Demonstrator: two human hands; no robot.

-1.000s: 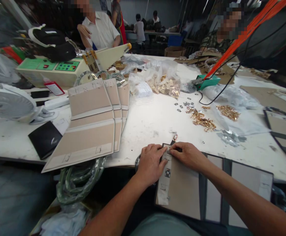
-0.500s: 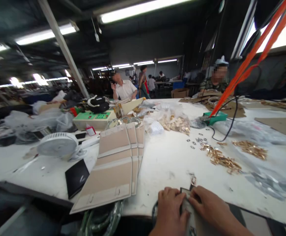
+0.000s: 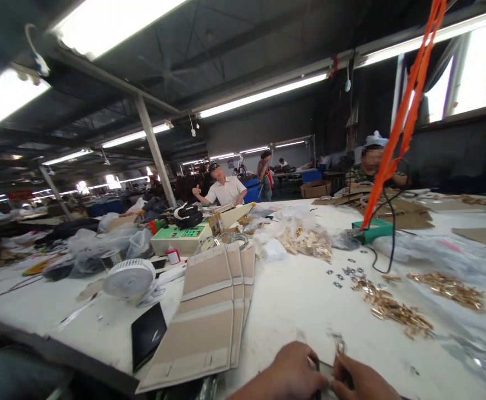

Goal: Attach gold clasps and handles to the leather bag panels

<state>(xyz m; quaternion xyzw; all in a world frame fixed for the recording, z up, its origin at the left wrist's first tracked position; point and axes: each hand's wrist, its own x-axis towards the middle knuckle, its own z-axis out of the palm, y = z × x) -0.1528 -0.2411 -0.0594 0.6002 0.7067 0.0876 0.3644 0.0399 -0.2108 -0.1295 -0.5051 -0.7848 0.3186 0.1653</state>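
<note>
At the bottom edge, my left hand (image 3: 295, 371) is closed, its fingers bent towards my right hand (image 3: 360, 380). The right hand's thumb and fingers are pinched together. Between them shows a sliver of a beige, dark-edged piece (image 3: 327, 371), mostly hidden by the hands and the frame's edge. A small shiny metal fitting (image 3: 340, 343) is just beyond my right fingertips; I cannot tell whether they touch it. Left of my hands lie overlapping beige panels (image 3: 203, 333) with pale strips across them.
Gold metal fittings (image 3: 393, 311) and small dark metal parts (image 3: 347, 272) lie at the right. A green box (image 3: 374, 230) stands behind, with an orange strap (image 3: 393, 150) rising from it. A white fan (image 3: 129, 278) and black flat case (image 3: 148, 336) are left. People sit across the table.
The view has tipped upward, so the table and my hands appear lower. My hands have drawn closer together, with the right fingers now pinched. A seated person across the table has lowered a hand.
</note>
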